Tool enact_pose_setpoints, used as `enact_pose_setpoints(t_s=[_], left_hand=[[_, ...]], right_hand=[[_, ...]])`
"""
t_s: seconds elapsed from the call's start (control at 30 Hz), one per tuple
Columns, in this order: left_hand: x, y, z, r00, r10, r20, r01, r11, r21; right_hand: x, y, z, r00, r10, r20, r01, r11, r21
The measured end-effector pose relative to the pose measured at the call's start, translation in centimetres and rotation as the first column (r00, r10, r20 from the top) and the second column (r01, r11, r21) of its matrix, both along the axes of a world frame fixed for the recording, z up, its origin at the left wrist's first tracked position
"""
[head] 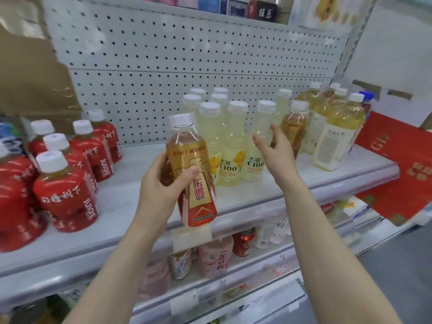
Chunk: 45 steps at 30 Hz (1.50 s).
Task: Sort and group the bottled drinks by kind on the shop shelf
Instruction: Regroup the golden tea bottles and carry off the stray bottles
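Head view: left hand (161,183) fingers grip gold-label bottle (191,164) over shelf (131,164) front edge; right hand (275,155) fingers open, just beside second amber bottle (293,127).

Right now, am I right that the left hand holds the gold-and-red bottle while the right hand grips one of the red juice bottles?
Not quite: the head view shows the right hand open, gripping nothing, reaching toward an amber bottle. The left hand does hold the gold-and-red bottle.
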State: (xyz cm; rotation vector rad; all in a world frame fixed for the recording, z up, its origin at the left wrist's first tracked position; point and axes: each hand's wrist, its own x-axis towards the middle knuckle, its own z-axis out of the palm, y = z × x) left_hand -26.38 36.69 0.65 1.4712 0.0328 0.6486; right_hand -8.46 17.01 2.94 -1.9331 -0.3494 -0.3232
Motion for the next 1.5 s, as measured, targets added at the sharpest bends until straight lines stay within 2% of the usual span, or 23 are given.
enact_pose_setpoints(t_s=[0.2,0.43,0.5,0.6,0.67,0.8,0.93,1.07,1.27,1.5], left_hand=[[0.4,-1.1,-0.3,0.998,0.065,0.0,-0.065,0.998,0.026],[1.1,-4.8,-0.1,0.977,0.215,0.005,-0.215,0.977,0.008],[1.4,-6.2,0.2,0.964,0.265,0.013,-0.265,0.964,0.0],[2.1,-8.7,0.4,0.951,0.308,0.034,-0.308,0.951,0.008],[3.1,-11.0,0.6,0.951,0.306,0.046,-0.308,0.951,0.035],[6.5,-16.3,1.2,0.964,0.26,0.065,-0.265,0.959,0.1],[10.6,-20.8,1.2,0.981,0.19,0.042,-0.195,0.968,0.158],[14.5,-21.9,1.7,0.998,0.019,-0.058,0.001,0.945,0.327],[22.9,-21.0,1.8,0.943,0.26,-0.207,-0.166,0.908,0.385],[25.9,-20.7,1.1,0.915,0.285,-0.284,-0.133,0.88,0.455]], right_hand=[[2.0,0.4,-0.2,0.993,0.119,-0.015,-0.119,0.993,-0.003],[3.4,-0.6,-0.5,0.964,0.266,-0.004,-0.265,0.96,-0.087],[3.2,-1.7,0.3,0.951,0.307,0.046,-0.3,0.947,-0.119],[2.2,-4.0,1.7,0.921,0.337,0.193,-0.332,0.941,-0.06],[0.8,-5.5,2.5,0.871,0.429,0.24,-0.433,0.901,-0.036],[-0.9,-8.2,3.3,0.786,0.598,0.157,-0.594,0.801,-0.075],[1.2,-12.0,3.6,0.836,0.536,0.115,-0.529,0.844,-0.088],[4.2,-16.5,3.4,0.894,0.421,0.15,-0.424,0.906,-0.014],[7.8,-20.0,3.2,0.942,0.294,0.164,-0.298,0.954,0.002],[9.8,-20.2,2.5,0.957,0.245,0.156,-0.251,0.968,0.021]])
